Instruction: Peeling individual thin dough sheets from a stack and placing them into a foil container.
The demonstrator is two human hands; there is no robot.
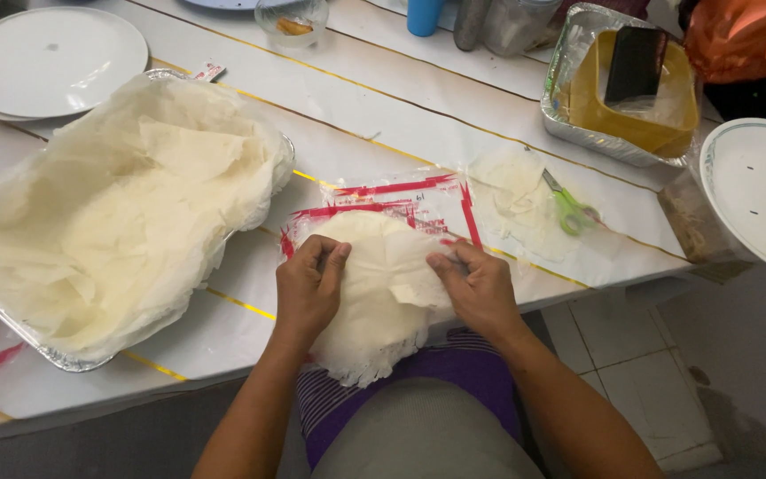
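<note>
Hands (312, 288) (476, 284) on thin round pastry sheets (379, 293)

Both hands rest on the stack of round pastry sheets (374, 293) at the near edge of the desk (383, 115), the left grip (310, 288) on its left part, the right grip (476, 284) on its right. The stack lies on a plastic wrapper (410, 200). Left of the left grip sits a foil tray (55, 355) lined with sheets. Beyond the right grip lie scissors (567, 208); farther behind, a foil container (578, 133). A plate (755, 191) stands right, another plate (46, 58) far left behind.
</note>
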